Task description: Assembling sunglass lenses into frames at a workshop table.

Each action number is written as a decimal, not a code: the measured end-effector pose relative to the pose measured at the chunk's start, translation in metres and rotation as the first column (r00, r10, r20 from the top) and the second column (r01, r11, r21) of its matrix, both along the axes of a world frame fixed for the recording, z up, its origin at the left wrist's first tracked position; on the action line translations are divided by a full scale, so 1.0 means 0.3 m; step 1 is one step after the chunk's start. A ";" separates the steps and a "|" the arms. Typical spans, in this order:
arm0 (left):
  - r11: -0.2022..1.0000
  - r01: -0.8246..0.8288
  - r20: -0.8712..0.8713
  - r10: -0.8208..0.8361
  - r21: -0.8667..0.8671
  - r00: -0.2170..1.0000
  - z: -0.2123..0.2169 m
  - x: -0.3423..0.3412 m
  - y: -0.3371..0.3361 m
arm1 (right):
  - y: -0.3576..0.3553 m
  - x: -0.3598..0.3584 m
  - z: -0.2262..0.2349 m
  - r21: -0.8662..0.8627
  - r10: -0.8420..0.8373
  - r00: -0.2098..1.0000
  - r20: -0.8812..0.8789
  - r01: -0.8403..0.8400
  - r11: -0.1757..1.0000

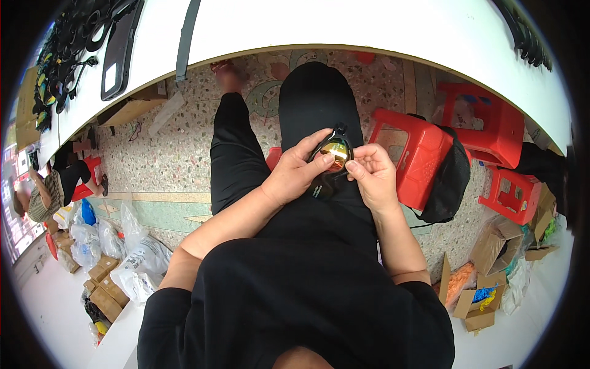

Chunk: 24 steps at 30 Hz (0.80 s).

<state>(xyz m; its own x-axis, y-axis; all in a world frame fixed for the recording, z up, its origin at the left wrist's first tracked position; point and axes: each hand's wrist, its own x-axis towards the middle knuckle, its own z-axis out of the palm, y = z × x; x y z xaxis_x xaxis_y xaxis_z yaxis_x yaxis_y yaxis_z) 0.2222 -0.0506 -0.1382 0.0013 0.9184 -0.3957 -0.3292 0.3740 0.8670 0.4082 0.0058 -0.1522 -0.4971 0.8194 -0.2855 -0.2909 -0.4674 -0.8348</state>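
I hold a pair of black swim goggles [332,161] over my lap, one orange mirrored lens facing up. My left hand [297,171] grips the frame from the left, thumb resting on the lens edge. My right hand [373,174] pinches the right side of the frame with thumb and forefinger. A black strap part hangs down below the lens between both hands. My legs in black trousers lie underneath.
A white table [369,24] curves across the top, with black goggles and straps [67,55] at its left end. Red plastic stools [479,123] and a black bag [447,181] stand right. Cardboard boxes [485,289] and plastic bags [132,258] crowd the floor. Another person [52,187] sits far left.
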 end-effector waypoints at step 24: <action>0.905 0.203 -0.861 0.259 0.374 0.437 0.141 -0.003 0.016 | 0.015 -0.035 0.041 -0.099 0.036 0.993 0.111 -0.025 0.995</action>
<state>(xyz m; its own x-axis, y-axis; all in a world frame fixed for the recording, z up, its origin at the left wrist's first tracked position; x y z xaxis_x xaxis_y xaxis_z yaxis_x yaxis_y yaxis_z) 0.2213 -0.0458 -0.0959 -0.1602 0.9652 0.2069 0.6917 -0.0398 0.7211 0.3976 0.0103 -0.1398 -0.4813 0.7700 -0.4189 -0.1821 -0.5553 -0.8114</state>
